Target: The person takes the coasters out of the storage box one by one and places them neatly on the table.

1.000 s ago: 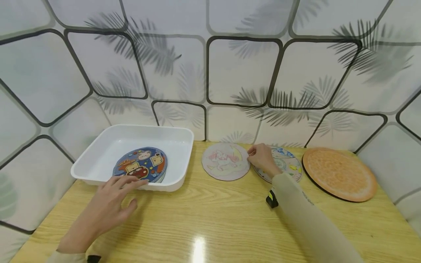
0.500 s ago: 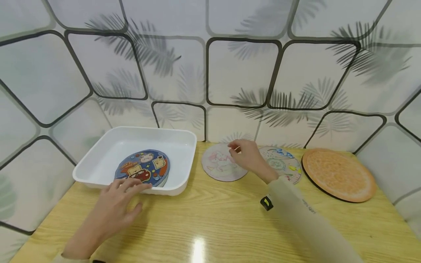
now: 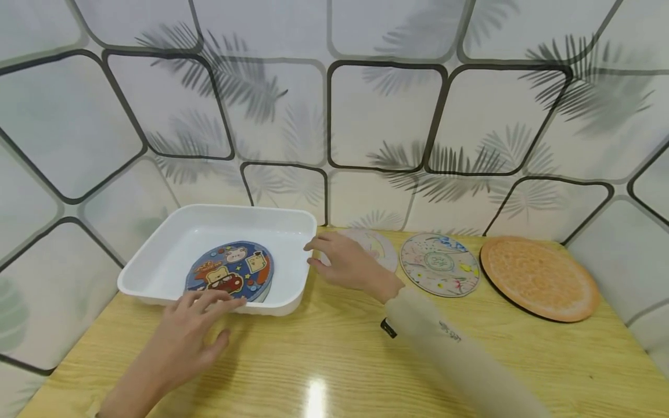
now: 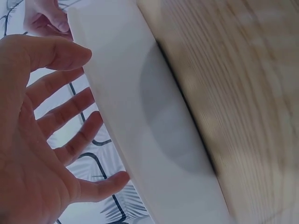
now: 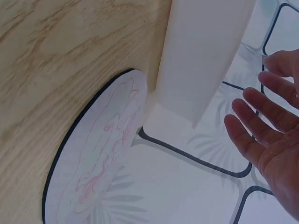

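My left hand (image 3: pixel 190 339) is at the near rim of a white plastic tray (image 3: pixel 292 244), its fingers spread and lightly bent over the edge. In the left wrist view its fingertips (image 4: pixel 96 119) meet the rim. Inside the tray lies a round blue mat (image 3: pixel 237 267) printed with cartoon food faces, with a pale edge showing beneath it. My right hand (image 3: pixel 345 261) is over the tray's right rim, fingers loosely bent, nothing between them. Behind this hand, a pale round mat (image 3: pixel 385 249) with a pink drawing and a yellow moon is partly hidden.
To the right lie a round floral mat (image 3: pixel 440 264) and a larger orange-slice mat (image 3: pixel 538 278) on the wooden table (image 3: pixel 366 360). A patterned wall covering (image 3: pixel 387 116) rises right behind the tray and mats and at both sides.
My right hand has moved left, from between the pale and floral mats to the tray's right rim. The tray, with my left hand at it, has shifted slightly right and nearer.
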{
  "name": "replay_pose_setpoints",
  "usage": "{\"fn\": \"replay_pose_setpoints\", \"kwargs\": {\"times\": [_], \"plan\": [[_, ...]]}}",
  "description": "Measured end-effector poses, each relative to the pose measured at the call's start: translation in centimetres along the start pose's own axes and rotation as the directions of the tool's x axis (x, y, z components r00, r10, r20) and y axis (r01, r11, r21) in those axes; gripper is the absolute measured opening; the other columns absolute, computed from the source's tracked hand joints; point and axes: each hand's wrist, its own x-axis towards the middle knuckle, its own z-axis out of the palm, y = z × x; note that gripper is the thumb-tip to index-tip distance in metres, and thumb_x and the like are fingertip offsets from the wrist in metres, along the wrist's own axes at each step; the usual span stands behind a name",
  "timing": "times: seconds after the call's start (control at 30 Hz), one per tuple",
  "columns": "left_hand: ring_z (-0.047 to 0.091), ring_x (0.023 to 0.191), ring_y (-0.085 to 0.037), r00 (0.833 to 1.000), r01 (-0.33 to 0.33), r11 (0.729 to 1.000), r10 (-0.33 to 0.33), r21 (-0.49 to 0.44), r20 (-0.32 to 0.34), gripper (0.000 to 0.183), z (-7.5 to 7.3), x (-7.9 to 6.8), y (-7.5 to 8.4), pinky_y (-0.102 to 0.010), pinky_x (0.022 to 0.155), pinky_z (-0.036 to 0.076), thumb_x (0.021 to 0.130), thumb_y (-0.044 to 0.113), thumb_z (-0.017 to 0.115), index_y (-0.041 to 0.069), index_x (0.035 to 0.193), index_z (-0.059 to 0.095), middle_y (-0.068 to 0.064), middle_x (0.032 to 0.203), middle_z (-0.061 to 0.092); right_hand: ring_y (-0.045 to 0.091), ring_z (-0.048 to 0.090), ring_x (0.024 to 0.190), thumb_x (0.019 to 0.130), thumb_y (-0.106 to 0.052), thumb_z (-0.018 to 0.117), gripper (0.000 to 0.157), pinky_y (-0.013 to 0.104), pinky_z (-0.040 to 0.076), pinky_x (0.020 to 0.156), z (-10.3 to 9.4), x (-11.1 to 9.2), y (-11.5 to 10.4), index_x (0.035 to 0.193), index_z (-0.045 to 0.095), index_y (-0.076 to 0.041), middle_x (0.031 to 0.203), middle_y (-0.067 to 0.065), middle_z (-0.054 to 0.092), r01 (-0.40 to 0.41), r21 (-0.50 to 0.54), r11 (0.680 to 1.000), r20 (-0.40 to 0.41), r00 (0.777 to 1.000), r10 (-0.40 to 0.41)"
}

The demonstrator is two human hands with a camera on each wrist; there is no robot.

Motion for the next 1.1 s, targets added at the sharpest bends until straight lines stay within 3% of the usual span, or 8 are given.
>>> {"fn": "replay_pose_setpoints", "kwargs": {"times": [0.17,0.5,0.8,1.1], "plan": [[0.062,0.102,-0.027,0.998,-0.04,0.999,0.038,-0.036,-0.058,0.052,0.1,-0.3,-0.6,-0.057,0.076,0.05,0.069,0.013,0.081,0.027,0.118,0.073,0.0,0.116,0.069,0.019,0.067,0.102,0.097,-0.018,0.068,0.023,0.031,0.056,0.085,1.1,0.9,-1.1,0.116,0.072,-0.007,0.114,0.007,0.071,0.059,-0.031,0.998,0.018,0.998,-0.058],[0.063,0.093,-0.025,0.99,-0.077,0.996,0.072,-0.044,-0.118,0.049,0.0,-0.9,-2.7,-0.051,0.071,0.048,0.065,0.01,0.081,0.025,0.112,0.075,-0.001,0.111,0.07,0.018,0.067,0.107,0.099,-0.023,0.065,0.025,0.031,0.057,0.088,2.8,2.9,-2.3,0.118,0.074,-0.009,0.116,0.004,0.071,0.068,-0.086,0.994,0.088,0.994,-0.06],[0.062,0.091,-0.027,0.986,-0.078,0.996,0.069,-0.052,-0.155,0.049,-0.4,-1.7,-5.4,-0.049,0.074,0.044,0.063,0.008,0.078,0.021,0.111,0.076,-0.002,0.105,0.07,0.019,0.066,0.118,0.101,-0.027,0.06,0.033,0.033,0.055,0.097,4.2,4.7,-2.4,0.129,0.069,-0.011,0.129,0.005,0.069,-0.034,-0.081,0.996,0.221,0.974,0.051],[0.064,0.088,-0.025,0.979,-0.113,0.993,0.105,-0.036,-0.173,0.045,-0.4,-1.7,-6.5,-0.042,0.075,0.047,0.063,0.008,0.075,0.018,0.107,0.078,-0.003,0.101,0.071,0.017,0.067,0.106,0.102,-0.027,0.054,0.037,0.03,0.057,0.081,5.9,6.9,-2.9,0.134,0.065,-0.011,0.124,0.006,0.071,-0.157,-0.058,0.986,0.272,0.948,0.167]]}}
